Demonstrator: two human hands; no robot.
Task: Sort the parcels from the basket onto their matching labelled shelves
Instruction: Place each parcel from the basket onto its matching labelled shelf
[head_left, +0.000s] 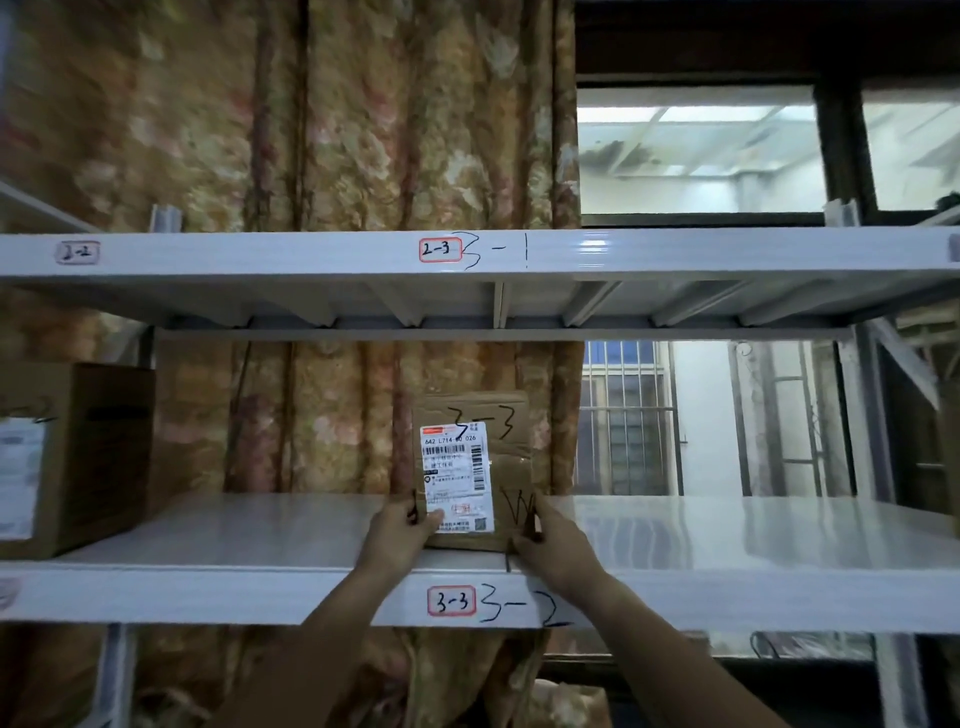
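A flat brown cardboard parcel (511, 470), marked "3-3" by hand and carrying a white shipping label, stands upright on the white shelf (260, 540). The shelf's front edge bears a red-framed "3-3" tag (451, 600) and handwritten "3-2" just below the parcel. My left hand (402, 532) grips the parcel's lower left edge, thumb on the label. My right hand (553, 545) holds its lower right edge. The basket is out of view.
A large cardboard box (72, 457) sits at the shelf's left end. The shelf above (675, 254) is tagged "2-3" and "3-1". A flowered curtain (332, 156) hangs behind; windows (696, 161) at right. The shelf surface to the right of the parcel is bare.
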